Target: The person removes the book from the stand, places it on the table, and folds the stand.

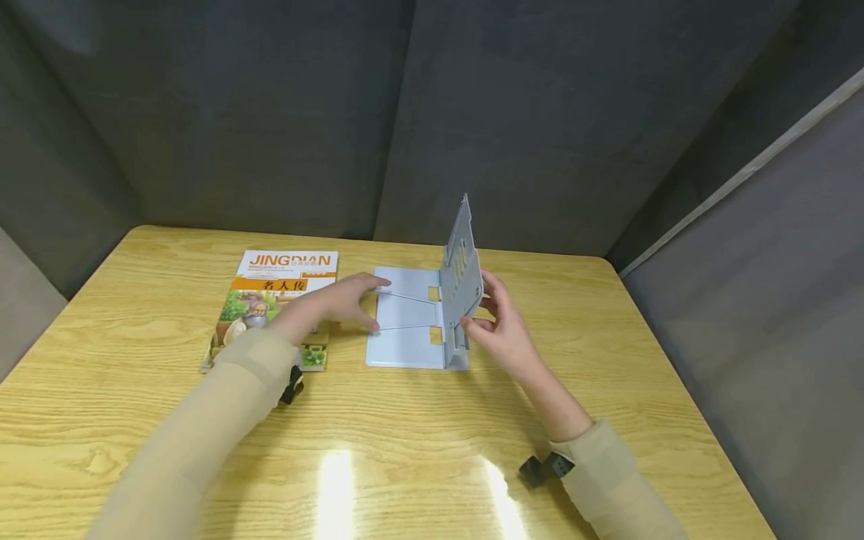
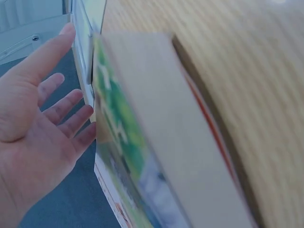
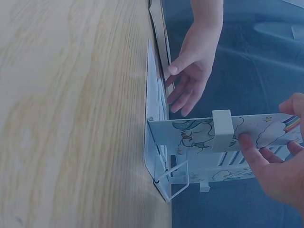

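Note:
A light blue-white metal book stand point(image 1: 405, 349) stands opened on the table, its base plate flat and its slotted back panel point(image 1: 461, 262) upright. Cartoon drawings and a rainbow decorate the panel's other face in the right wrist view, where a white clip point(image 3: 222, 130) and a bent wire leg point(image 3: 186, 178) also show. My right hand point(image 1: 505, 334) pinches that panel near its front edge, thumb on one side. Over the base plate's left edge is my left hand point(image 1: 344, 300), thumb and fingers spread and holding nothing; the left wrist view shows its palm point(image 2: 42, 128).
A thick paperback book point(image 1: 290, 262) with an orange and white cover lies left of the stand, partly under my left forearm. The wooden table point(image 1: 405, 420) ends at a dark grey partition point(image 1: 270, 135) behind. Small black devices sit at both cuffs.

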Action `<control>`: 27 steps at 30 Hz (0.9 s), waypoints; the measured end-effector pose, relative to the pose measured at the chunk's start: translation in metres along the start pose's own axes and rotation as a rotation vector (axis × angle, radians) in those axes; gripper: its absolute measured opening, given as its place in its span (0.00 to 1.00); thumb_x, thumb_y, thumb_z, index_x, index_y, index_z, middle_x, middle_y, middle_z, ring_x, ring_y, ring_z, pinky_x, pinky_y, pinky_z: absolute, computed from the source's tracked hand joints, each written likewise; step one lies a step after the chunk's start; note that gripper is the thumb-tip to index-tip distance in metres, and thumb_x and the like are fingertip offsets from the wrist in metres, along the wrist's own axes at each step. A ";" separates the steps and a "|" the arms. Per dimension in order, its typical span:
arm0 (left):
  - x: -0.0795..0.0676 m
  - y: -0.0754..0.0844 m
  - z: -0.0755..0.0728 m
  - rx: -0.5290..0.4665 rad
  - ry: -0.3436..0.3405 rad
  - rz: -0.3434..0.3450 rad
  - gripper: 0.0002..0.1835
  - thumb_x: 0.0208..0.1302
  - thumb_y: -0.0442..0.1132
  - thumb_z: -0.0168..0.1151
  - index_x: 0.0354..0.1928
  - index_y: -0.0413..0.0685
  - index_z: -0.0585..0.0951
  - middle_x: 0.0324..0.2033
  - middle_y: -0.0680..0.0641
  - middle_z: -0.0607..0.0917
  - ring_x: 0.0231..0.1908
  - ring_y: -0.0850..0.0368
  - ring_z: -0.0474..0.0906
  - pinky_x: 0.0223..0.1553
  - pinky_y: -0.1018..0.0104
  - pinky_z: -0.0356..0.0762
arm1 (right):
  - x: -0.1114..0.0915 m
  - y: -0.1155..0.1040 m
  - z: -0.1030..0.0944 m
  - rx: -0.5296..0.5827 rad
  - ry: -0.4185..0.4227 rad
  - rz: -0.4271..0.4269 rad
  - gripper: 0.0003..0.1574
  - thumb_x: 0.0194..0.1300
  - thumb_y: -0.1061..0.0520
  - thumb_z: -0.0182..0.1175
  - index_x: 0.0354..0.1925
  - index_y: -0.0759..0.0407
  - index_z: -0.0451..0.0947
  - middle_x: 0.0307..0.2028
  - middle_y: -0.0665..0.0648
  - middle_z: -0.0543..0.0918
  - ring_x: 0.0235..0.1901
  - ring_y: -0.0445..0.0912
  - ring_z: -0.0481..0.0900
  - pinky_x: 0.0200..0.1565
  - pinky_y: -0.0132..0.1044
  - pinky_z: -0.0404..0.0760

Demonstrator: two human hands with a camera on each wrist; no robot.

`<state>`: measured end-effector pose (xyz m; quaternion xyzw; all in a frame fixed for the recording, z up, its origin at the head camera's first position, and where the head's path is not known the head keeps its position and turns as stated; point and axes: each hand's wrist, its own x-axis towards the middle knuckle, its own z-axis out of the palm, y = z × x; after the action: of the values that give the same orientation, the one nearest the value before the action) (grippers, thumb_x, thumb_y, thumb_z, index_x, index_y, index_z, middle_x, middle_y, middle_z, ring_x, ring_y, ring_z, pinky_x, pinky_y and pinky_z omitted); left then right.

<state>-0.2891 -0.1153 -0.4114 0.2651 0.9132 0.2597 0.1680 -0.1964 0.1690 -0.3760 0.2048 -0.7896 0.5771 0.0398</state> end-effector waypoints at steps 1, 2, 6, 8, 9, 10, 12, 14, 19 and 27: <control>-0.002 0.000 -0.001 -0.007 0.012 0.000 0.49 0.50 0.48 0.73 0.72 0.48 0.58 0.70 0.40 0.58 0.69 0.42 0.53 0.69 0.48 0.53 | 0.000 -0.001 0.000 -0.001 0.000 0.010 0.48 0.57 0.73 0.56 0.71 0.50 0.53 0.65 0.60 0.64 0.58 0.55 0.70 0.53 0.48 0.78; -0.004 0.000 -0.002 -0.009 0.023 0.000 0.49 0.50 0.48 0.73 0.72 0.48 0.57 0.70 0.40 0.59 0.69 0.42 0.54 0.69 0.48 0.54 | 0.000 -0.002 0.000 -0.001 0.001 0.018 0.48 0.57 0.73 0.56 0.71 0.51 0.53 0.65 0.60 0.64 0.58 0.55 0.70 0.53 0.49 0.78; -0.014 0.002 -0.007 -0.032 0.064 0.003 0.50 0.51 0.49 0.72 0.73 0.49 0.55 0.70 0.39 0.58 0.69 0.41 0.54 0.67 0.45 0.55 | -0.001 -0.017 0.002 -0.011 -0.002 0.032 0.47 0.57 0.75 0.55 0.71 0.57 0.51 0.65 0.65 0.63 0.58 0.58 0.70 0.53 0.51 0.77; -0.019 0.005 -0.011 -0.051 0.080 0.000 0.50 0.52 0.49 0.71 0.73 0.50 0.54 0.71 0.40 0.56 0.69 0.41 0.52 0.67 0.44 0.55 | -0.002 -0.025 0.004 -0.010 -0.003 0.032 0.47 0.56 0.75 0.55 0.70 0.61 0.51 0.64 0.68 0.63 0.58 0.60 0.69 0.53 0.53 0.77; -0.021 0.006 -0.014 -0.064 0.086 -0.005 0.50 0.53 0.49 0.71 0.73 0.51 0.54 0.71 0.41 0.55 0.70 0.41 0.51 0.68 0.44 0.54 | -0.003 -0.029 0.005 -0.013 -0.003 0.032 0.46 0.56 0.75 0.55 0.70 0.62 0.51 0.63 0.69 0.64 0.58 0.61 0.69 0.53 0.53 0.77; -0.024 0.007 -0.015 -0.070 0.091 -0.009 0.49 0.53 0.50 0.71 0.73 0.52 0.53 0.71 0.41 0.54 0.70 0.42 0.50 0.68 0.43 0.53 | -0.003 -0.033 0.005 -0.017 -0.005 0.034 0.46 0.56 0.75 0.55 0.70 0.64 0.51 0.63 0.70 0.64 0.58 0.62 0.69 0.53 0.53 0.77; -0.029 0.009 -0.018 -0.081 0.107 -0.013 0.49 0.53 0.51 0.70 0.73 0.55 0.53 0.72 0.43 0.54 0.71 0.42 0.49 0.68 0.43 0.52 | -0.003 -0.034 0.007 -0.015 -0.010 0.039 0.46 0.55 0.75 0.55 0.70 0.64 0.51 0.63 0.70 0.64 0.58 0.62 0.69 0.53 0.53 0.77; -0.034 0.010 -0.021 -0.097 0.120 -0.011 0.49 0.53 0.52 0.70 0.73 0.56 0.54 0.72 0.44 0.54 0.71 0.42 0.48 0.68 0.42 0.52 | -0.002 -0.032 0.008 -0.018 -0.010 0.035 0.46 0.56 0.74 0.56 0.70 0.62 0.53 0.63 0.68 0.65 0.58 0.60 0.70 0.52 0.49 0.79; -0.046 0.017 -0.025 -0.155 0.153 0.013 0.48 0.54 0.54 0.69 0.73 0.57 0.54 0.71 0.45 0.57 0.70 0.44 0.51 0.66 0.42 0.56 | 0.002 -0.020 0.010 -0.020 -0.001 0.008 0.45 0.56 0.72 0.58 0.69 0.56 0.57 0.63 0.64 0.68 0.57 0.60 0.72 0.48 0.42 0.81; -0.063 0.037 -0.029 -0.299 0.239 0.074 0.47 0.53 0.54 0.69 0.72 0.57 0.57 0.70 0.52 0.60 0.69 0.51 0.55 0.68 0.51 0.58 | 0.007 -0.009 0.014 -0.063 0.010 -0.024 0.43 0.54 0.70 0.61 0.67 0.57 0.61 0.62 0.64 0.70 0.56 0.60 0.74 0.45 0.37 0.82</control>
<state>-0.2368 -0.1358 -0.3570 0.2376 0.8677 0.4281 0.0863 -0.1966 0.1517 -0.3702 0.2101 -0.8046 0.5524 0.0571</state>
